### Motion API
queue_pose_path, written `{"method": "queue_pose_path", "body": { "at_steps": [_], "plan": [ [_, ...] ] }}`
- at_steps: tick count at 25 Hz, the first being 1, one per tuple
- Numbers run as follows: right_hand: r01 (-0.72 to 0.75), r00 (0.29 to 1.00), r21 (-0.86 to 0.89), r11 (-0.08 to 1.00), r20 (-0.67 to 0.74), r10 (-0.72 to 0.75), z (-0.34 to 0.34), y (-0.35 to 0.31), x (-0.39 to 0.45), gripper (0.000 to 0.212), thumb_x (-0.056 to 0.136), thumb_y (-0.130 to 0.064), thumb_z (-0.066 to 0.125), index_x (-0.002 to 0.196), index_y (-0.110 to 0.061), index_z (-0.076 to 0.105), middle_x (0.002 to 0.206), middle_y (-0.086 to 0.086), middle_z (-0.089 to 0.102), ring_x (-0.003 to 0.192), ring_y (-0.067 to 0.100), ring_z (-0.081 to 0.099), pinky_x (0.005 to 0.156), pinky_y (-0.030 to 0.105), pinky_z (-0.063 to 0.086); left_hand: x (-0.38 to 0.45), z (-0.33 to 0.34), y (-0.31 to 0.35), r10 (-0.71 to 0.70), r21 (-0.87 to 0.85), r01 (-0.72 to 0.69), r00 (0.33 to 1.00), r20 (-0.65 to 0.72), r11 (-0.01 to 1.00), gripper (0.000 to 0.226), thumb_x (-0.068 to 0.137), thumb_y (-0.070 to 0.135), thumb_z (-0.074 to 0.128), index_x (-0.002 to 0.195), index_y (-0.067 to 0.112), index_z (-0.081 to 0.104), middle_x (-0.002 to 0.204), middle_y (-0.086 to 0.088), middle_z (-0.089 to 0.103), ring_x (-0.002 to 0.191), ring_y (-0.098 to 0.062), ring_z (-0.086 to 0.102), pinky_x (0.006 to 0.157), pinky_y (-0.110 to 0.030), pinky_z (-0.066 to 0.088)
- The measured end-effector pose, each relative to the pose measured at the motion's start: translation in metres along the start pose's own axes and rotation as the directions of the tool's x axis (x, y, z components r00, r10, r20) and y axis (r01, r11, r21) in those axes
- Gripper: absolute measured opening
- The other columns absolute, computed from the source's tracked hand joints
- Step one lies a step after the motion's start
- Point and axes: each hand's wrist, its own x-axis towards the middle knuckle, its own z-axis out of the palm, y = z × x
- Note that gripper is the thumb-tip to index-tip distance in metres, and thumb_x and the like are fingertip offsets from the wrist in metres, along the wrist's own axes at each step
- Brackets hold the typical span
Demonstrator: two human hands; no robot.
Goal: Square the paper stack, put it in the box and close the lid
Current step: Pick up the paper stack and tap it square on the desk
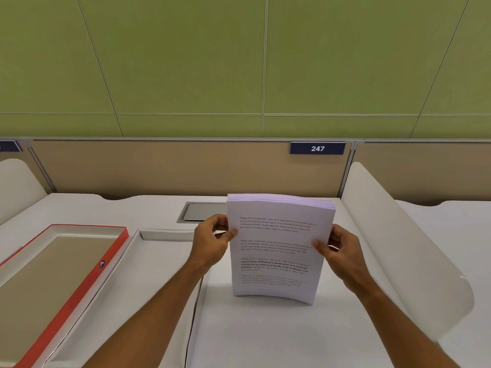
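On the desk (265,335), paper stack (279,251) upright on its bottom edge, both hands gripping its sides, open box (148,261) left.

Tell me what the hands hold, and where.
Paper stack, upright on the desk: left hand at its left edge, right hand at its right edge.

A white desk (265,335) meets a tan partition (172,168) bearing a "247" sign (317,148), green wall (186,62) above.

The paper stack (279,251) hides its own back sheets and part of the grey desk hatch (202,212). The red-edged lid (66,282) runs off the left and bottom edges. Lowest print lines blur unreadably.
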Motion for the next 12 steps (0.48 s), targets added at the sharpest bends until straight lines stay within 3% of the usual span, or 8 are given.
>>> {"method": "queue_pose_path", "body": {
  "at_steps": [3, 6, 12],
  "plan": [
    [-0.015, 1.000, 0.022, 1.000, -0.006, 0.015, 0.000, 0.005, -0.003, 0.017, 0.083, -0.011, 0.076, 0.096, -0.018, 0.067, 0.098, -0.002, 0.075, 0.085, 0.016, 0.073, 0.068, 0.020, 0.060, -0.003, -0.001, -0.004, -0.008, -0.017, 0.008, 1.000, 0.011, 1.000, 0.017, 0.085, 0.011, 0.072, 0.098, 0.017, 0.064, 0.099, -0.002, 0.072, 0.093, -0.018, 0.067, 0.075, -0.016, 0.055],
    [-0.054, 0.998, 0.041, 0.998, 0.025, 0.053, -0.003, 0.022, -0.011, 0.016, 0.083, -0.008, 0.075, 0.096, -0.015, 0.068, 0.095, -0.002, 0.077, 0.085, 0.014, 0.074, 0.070, 0.024, 0.061, -0.008, -0.001, -0.016, -0.044, -0.015, 0.044, 0.999, 0.026, 0.999, 0.020, 0.083, 0.010, 0.073, 0.100, 0.015, 0.064, 0.100, -0.001, 0.072, 0.093, -0.018, 0.068, 0.082, -0.023, 0.057],
    [-0.160, 0.985, -0.082, 0.984, 0.045, 0.164, 0.002, 0.051, -0.031, 0.014, 0.085, -0.001, 0.070, 0.092, -0.013, 0.070, 0.092, 0.001, 0.078, 0.088, 0.020, 0.073, 0.075, 0.025, 0.058, -0.025, 0.008, -0.042, -0.142, 0.086, 0.138, 0.989, 0.039, 0.987, 0.016, 0.081, 0.009, 0.075, 0.090, 0.017, 0.066, 0.089, 0.009, 0.071, 0.084, -0.008, 0.068, 0.080, -0.019, 0.055]
  ]
}}
